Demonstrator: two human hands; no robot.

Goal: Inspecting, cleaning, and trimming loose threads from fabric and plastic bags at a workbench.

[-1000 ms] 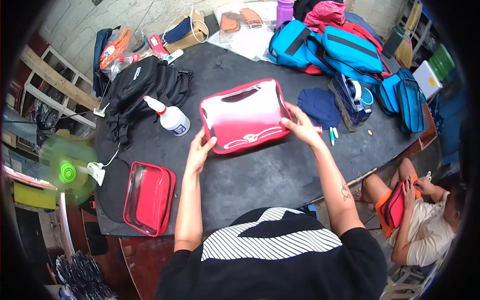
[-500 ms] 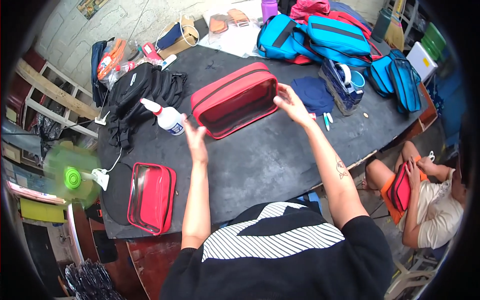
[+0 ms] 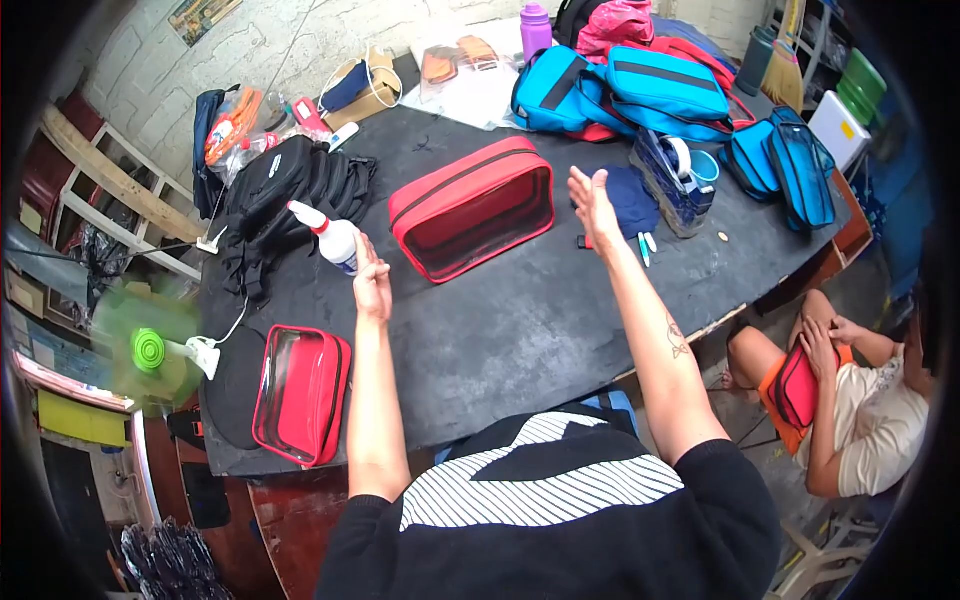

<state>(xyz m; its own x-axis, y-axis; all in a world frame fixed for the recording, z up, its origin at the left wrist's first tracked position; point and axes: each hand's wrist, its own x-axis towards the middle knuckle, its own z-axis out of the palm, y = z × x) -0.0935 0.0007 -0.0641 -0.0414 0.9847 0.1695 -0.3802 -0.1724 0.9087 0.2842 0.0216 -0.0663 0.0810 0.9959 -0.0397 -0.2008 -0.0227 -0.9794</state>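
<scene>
While both hands are hovering empty above the black table (image 3: 520, 330), a red pouch with clear panels (image 3: 472, 207) is standing on its long edge between them, tilted slightly back, touching neither hand. Left hand (image 3: 371, 277) is sitting just to the pouch's left, palm turned inward, fingers straight and pressed together, gripping nothing. Right hand (image 3: 594, 207) is sitting just to the pouch's right, palm facing the pouch, fingers loosely spread, also gripping nothing.

A white squeeze bottle with a red nozzle (image 3: 331, 236) is lying just beyond the left hand, next to a black backpack (image 3: 285, 190). A second red pouch (image 3: 301, 393) is lying flat near the table's left front corner. A dark blue cloth (image 3: 632, 200) is lying just behind the right hand. Blue bags (image 3: 640, 90) are piling up at the far right of the table. A second person (image 3: 850, 400) is sitting low at the right, both hands on another red pouch.
</scene>
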